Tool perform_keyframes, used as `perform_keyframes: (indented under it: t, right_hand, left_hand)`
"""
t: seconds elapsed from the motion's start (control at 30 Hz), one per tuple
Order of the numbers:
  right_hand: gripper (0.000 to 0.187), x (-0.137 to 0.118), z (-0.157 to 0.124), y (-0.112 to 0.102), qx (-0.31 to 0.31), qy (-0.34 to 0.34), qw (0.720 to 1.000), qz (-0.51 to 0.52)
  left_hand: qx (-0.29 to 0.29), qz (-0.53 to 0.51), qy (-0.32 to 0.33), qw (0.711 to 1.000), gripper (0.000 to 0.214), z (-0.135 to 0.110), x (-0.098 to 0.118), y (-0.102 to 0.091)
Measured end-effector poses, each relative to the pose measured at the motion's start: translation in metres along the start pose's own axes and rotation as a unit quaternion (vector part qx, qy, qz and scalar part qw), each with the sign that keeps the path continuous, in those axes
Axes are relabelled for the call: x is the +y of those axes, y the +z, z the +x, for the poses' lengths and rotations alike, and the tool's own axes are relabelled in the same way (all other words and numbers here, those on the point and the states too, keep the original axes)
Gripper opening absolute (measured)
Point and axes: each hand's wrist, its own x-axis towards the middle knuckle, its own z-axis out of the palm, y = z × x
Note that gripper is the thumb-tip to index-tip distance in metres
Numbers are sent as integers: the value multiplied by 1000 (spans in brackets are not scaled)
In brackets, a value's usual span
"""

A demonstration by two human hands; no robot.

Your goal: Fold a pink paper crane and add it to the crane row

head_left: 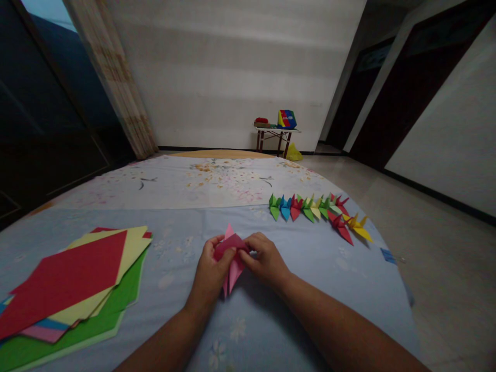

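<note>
A partly folded pink paper (231,258) sits between both hands over the blue floral cloth (310,279). My left hand (211,271) pinches its left side with curled fingers. My right hand (265,258) grips its right edge, thumb and fingers pressed together. A pointed flap of the paper sticks up behind my fingers and two narrow points hang below them.
A stack of coloured paper sheets (65,284), red on top, lies at the left. A row of several folded paper cranes (318,209) stands at the right. A small table (275,135) with a colourful box stands by the far wall. The cloth's right edge meets the bare floor (445,258).
</note>
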Motion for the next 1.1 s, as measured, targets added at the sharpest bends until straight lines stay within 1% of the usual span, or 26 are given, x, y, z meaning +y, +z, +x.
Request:
perform_keyframes:
  t: [0.1, 0.17, 0.27, 0.33, 0.4, 0.5, 0.57, 0.67, 0.83, 0.9, 1.1]
  right_hand:
    - [7, 0, 0, 0, 2, 6, 1000, 3]
    - [8, -1, 1, -2, 5, 21, 1000, 14]
    - [14, -2, 2, -6, -14, 59, 995, 76]
    - [22, -1, 3, -9, -29, 83, 987, 134]
    - [29, 1, 4, -12, -30, 110, 976, 184]
    - [29, 6, 3, -13, -28, 153, 958, 239]
    - [26, 9, 1, -12, -41, 164, 948, 271]
    - [26, 11, -1, -9, -62, 164, 937, 302]
    - [28, 10, -2, -5, -67, 163, 938, 298]
    - [28, 9, -1, -6, -65, 156, 942, 290]
    - [28, 5, 3, -15, -49, 96, 965, 240]
  left_hand:
    - [-22, -28, -6, 999, 46, 1, -3, -1]
    - [-34, -53, -10, 998, 47, 3, -5, -2]
    - [-35, -65, -7, 997, 48, 7, -9, -4]
    - [-30, -63, -4, 998, 48, 9, -10, -6]
    - [-21, -59, -1, 998, 47, 11, -10, -7]
    - [-14, -58, 0, 998, 47, 11, -9, -8]
    - [-16, -65, 0, 998, 47, 11, -9, -8]
    - [-20, -77, 1, 997, 49, 9, -7, -7]
    - [-31, -69, 2, 997, 50, 6, -3, -5]
    - [-33, -62, 5, 997, 50, 4, -2, -5]
    - [-43, -52, 13, 998, 51, 3, -2, -4]
